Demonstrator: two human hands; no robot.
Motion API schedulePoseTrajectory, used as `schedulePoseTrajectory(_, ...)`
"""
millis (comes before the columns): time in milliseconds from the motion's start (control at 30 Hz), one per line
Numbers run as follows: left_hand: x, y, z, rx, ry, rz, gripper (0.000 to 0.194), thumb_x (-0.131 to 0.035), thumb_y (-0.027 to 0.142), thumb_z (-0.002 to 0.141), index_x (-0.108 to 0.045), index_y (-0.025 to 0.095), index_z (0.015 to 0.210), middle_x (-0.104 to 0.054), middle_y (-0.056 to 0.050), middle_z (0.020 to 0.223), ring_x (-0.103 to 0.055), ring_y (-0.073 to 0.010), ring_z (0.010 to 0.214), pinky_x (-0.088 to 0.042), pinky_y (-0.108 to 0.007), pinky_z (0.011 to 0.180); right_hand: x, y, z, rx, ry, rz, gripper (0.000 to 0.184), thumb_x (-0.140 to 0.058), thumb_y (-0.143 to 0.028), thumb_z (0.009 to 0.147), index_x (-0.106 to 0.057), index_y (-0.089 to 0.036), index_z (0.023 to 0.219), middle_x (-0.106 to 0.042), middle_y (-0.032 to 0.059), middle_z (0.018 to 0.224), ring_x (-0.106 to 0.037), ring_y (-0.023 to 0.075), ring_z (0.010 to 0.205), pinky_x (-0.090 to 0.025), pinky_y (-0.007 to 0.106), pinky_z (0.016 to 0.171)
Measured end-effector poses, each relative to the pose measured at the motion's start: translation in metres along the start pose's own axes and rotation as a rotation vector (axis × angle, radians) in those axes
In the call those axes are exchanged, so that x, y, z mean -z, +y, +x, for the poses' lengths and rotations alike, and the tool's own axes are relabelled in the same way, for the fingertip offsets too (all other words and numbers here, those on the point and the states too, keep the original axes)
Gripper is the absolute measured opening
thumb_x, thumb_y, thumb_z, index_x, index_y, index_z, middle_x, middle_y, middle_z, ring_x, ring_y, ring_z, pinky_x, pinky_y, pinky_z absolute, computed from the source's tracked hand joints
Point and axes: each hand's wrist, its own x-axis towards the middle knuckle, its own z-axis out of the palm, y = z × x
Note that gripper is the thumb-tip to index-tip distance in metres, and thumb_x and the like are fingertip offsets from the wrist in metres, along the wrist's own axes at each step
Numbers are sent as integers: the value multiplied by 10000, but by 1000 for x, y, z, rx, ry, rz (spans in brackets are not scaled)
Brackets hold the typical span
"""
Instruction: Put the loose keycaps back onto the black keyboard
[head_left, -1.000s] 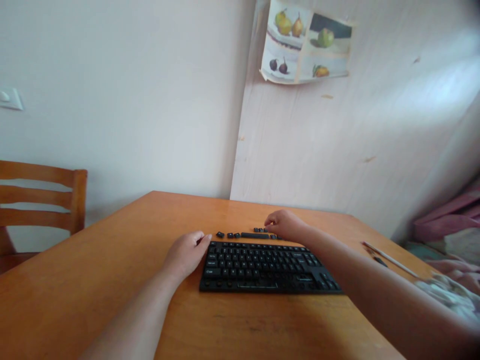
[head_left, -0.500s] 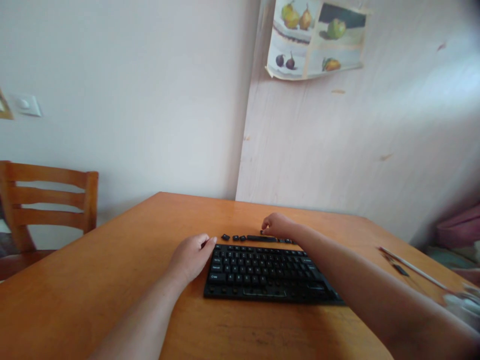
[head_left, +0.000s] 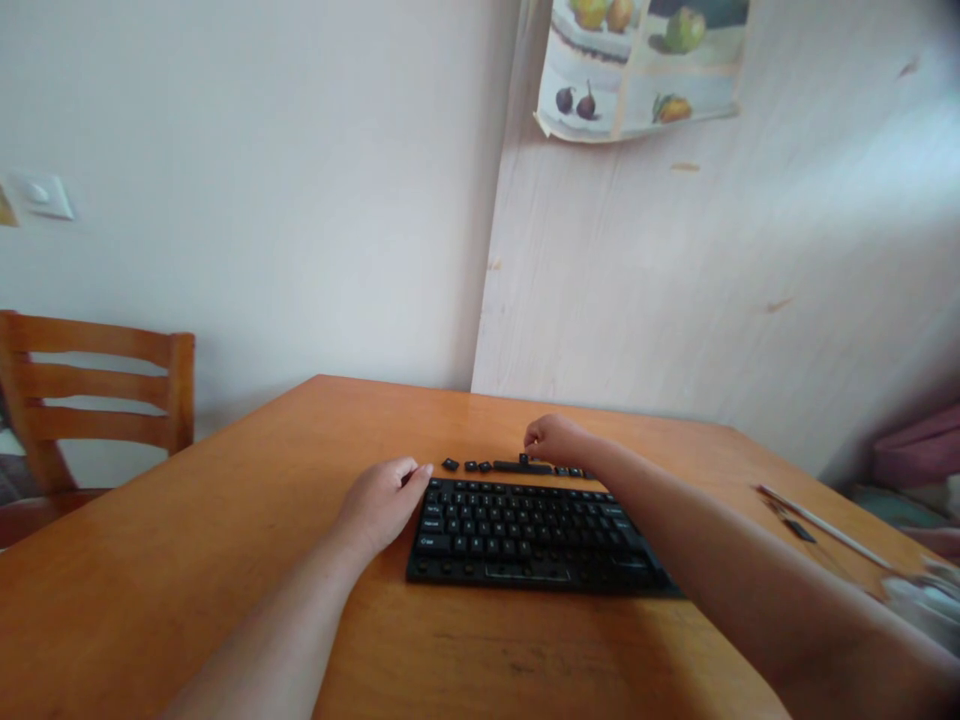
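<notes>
A black keyboard [head_left: 525,535] lies on the wooden table, its lettered keys in rows and its front row showing bare key mounts without caps. At its back left corner, my left hand [head_left: 384,500] is curled, with thumb and fingers against the edge. My right hand [head_left: 556,440] reaches past the keyboard, its fingers pinched at a small black keycap [head_left: 524,458]. Right by that keycap lies a long black spacebar [head_left: 510,467]. Several loose keycaps [head_left: 471,466] sit in a line to its left, and others to its right are partly covered by my forearm.
At the right of the table [head_left: 247,520] lie a long thin stick [head_left: 817,522] and a small dark-tipped tool [head_left: 796,528]. A blurred, pale object [head_left: 919,605] is near the right edge. A wooden chair [head_left: 101,380] stands at left. The wall meets the table's far side.
The view has tilted down slightly. Below my right fingertips, the keycap now shows more clearly against the spacebar. My left hand stays at the keyboard's corner.
</notes>
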Motion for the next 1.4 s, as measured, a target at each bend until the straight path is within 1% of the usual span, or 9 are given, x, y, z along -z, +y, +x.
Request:
schedulePoseTrajectory(200,-2,-2,0,-13,8,-9,441,-372,537,899,-461,206,622,-506,24,578,-480,-142,587,-239,-260,557,-1,1,-4,-15,-6,21,181,-611,-202,741,-753,-155,842,-728,72,803,-642,155,703,-442,226,625)
schedulePoseTrajectory(333,-1,-1,1,-6,10,-11,443,-371,539,899,-453,205,621,-495,26,580,-469,-139,584,-239,-259,557,-4,-1,-1,-30,-19,32,175,-617,-214,745,-750,-160,846,-718,57,745,-630,144,642,-435,225,597)
schedulePoseTrajectory(467,0,1,0,-6,7,-15,437,-374,529,899,-437,204,614,-481,27,574,-465,-137,581,-233,-260,554,-8,-1,5,-41,-14,42,166,-620,-209,736,-752,-151,818,-713,66,722,-620,147,631,-433,231,590)
schedulePoseTrajectory(633,-1,1,0,-4,17,-32,433,-384,530,894,-441,204,615,-485,24,577,-473,-139,584,-235,-263,553,-5,5,5,7,-22,83,190,-598,-203,738,-758,-146,821,-722,60,763,-620,141,672,-422,217,582)
schedulePoseTrajectory(767,-1,2,0,-2,16,-25,437,-380,532,896,-443,203,615,-491,23,577,-474,-140,583,-234,-262,552,-4,11,4,44,-63,108,187,-633,-231,724,-760,-148,834,-716,44,737,-610,131,643,-404,205,551)
schedulePoseTrajectory(900,1,5,-1,5,13,-8,431,-386,519,897,-433,202,608,-479,24,564,-470,-139,576,-233,-264,552,-8,12,7,41,-79,109,194,-652,-249,712,-763,-155,839,-711,38,717,-601,131,619,-395,210,542)
schedulePoseTrajectory(1067,2,5,-1,9,9,-6,433,-387,521,899,-426,201,610,-482,24,574,-470,-135,578,-229,-266,551,-10,9,12,28,-48,103,176,-654,-242,711,-766,-148,809,-716,50,734,-601,136,639,-391,218,554)
schedulePoseTrajectory(1233,0,3,-1,6,-5,-7,435,-381,527,905,-443,200,625,-486,26,582,-475,-134,587,-233,-263,554,-9,6,14,-4,3,97,182,-630,-210,730,-761,-147,838,-726,57,768,-607,139,664,-391,215,557)
schedulePoseTrajectory(1400,0,1,-1,4,-5,1,439,-374,530,905,-468,199,632,-504,23,586,-475,-134,590,-230,-261,556,-12,2,19,-13,1,88,153,-630,-187,727,-762,-161,800,-730,47,760,-615,141,671,-398,213,567)
